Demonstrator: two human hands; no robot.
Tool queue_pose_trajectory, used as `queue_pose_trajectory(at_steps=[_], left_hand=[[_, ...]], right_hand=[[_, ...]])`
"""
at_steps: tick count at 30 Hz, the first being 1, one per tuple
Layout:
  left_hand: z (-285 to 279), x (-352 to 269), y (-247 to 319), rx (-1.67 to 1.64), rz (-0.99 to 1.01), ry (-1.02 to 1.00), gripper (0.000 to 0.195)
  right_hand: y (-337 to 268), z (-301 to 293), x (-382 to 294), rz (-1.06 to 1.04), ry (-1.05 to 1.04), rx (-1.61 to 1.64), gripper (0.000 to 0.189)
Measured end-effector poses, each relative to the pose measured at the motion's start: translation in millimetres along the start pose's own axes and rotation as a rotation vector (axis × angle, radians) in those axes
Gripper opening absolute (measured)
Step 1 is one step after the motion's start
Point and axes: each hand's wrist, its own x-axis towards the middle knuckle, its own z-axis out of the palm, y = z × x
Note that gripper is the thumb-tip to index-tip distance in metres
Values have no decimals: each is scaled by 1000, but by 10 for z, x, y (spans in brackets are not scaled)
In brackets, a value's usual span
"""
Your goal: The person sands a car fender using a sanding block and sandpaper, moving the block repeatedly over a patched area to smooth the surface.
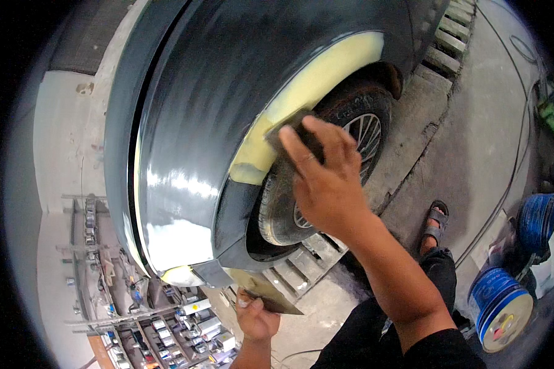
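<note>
My right hand grips a dark, flat spreader. Its edge lies against the pale yellow body filler along the wheel-arch trim of a dark grey car. Near the lower end of that strip, the filler looks thicker and slightly uneven. Lower in view, my left hand pinches a thin, flat mixing plate by its edge, below the bumper corner. A smear of yellowish paste shows on the plate's upper part. Behind my right hand, the tyre and spoked wheel are partly covered.
Slotted drain grating runs along the floor beneath the car. A blue pail stands at the right, with another blue container behind it. Cables trail across the concrete. Shelves of cans stand at lower left.
</note>
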Motion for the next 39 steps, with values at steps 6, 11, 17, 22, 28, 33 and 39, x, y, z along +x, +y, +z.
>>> queue_pose_trajectory(at_steps=[6,11,17,22,28,33,39], left_hand=[[389,345,251,88,245,-69,56],[674,543,413,153,371,-69,60],[1044,632,419,127,372,-141,58],[1157,625,408,175,368,-183,49],[1139,795,639,323,519,-42,60],[1271,1257,1344,258,698,-134,51],[1281,1920,2015,300,601,-483,39]], right_hand=[[-97,312,-617,-20,-113,16,60],[-119,-101,-690,123,-253,94,68],[-217,-578,-513,12,-292,171,60],[-345,-633,-413,-92,-292,196,53],[-50,-598,-482,-48,-310,175,52],[172,-512,-159,-17,-129,-74,56],[270,-208,174,-159,-28,-132,54]])
